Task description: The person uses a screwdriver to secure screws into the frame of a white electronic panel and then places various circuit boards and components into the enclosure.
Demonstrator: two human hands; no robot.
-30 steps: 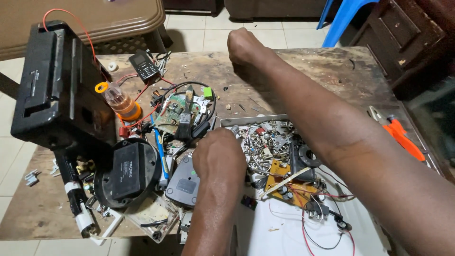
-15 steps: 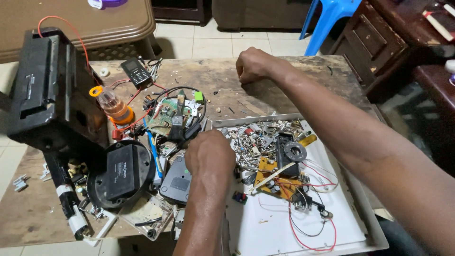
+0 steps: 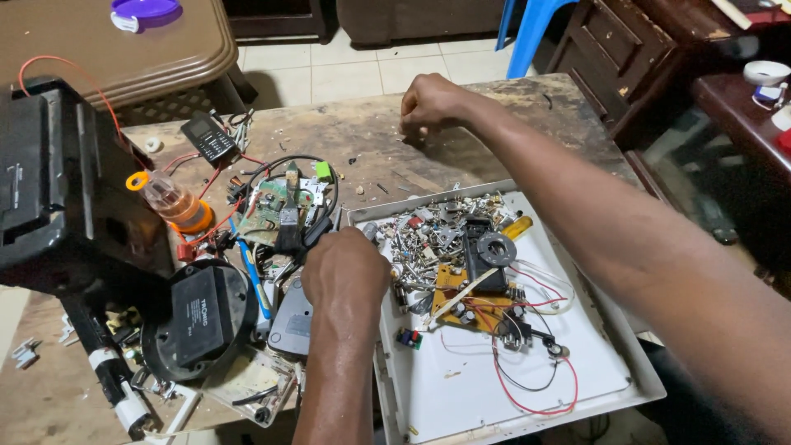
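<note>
My left hand [image 3: 346, 276] rests as a loose fist at the left rim of a white tray [image 3: 593, 363], over a grey plastic part [image 3: 288, 323] and just below a green circuit board [image 3: 272, 206] with black wires. Its fingertips are hidden. My right hand [image 3: 432, 103] reaches across to the far side of the worn wooden table [image 3: 494, 140], fingers curled with the tips down on the bare top. In the tray lie several screws and small metal bits, an orange circuit board [image 3: 458, 288], a black part with a ring [image 3: 486, 247] and red wires.
A big black casing [image 3: 49, 189] stands at the left, with a round black unit [image 3: 202, 317] below it. A clear bottle with an orange base [image 3: 173, 202] and a small black handset [image 3: 210, 136] sit nearby. Dark wooden drawers [image 3: 626, 49] and a blue chair [image 3: 527, 33] stand behind.
My right hand has curled from a flatter reach at the table's far edge into a closed pinch on the tabletop. The left hand has stayed in place while the view tilted.
</note>
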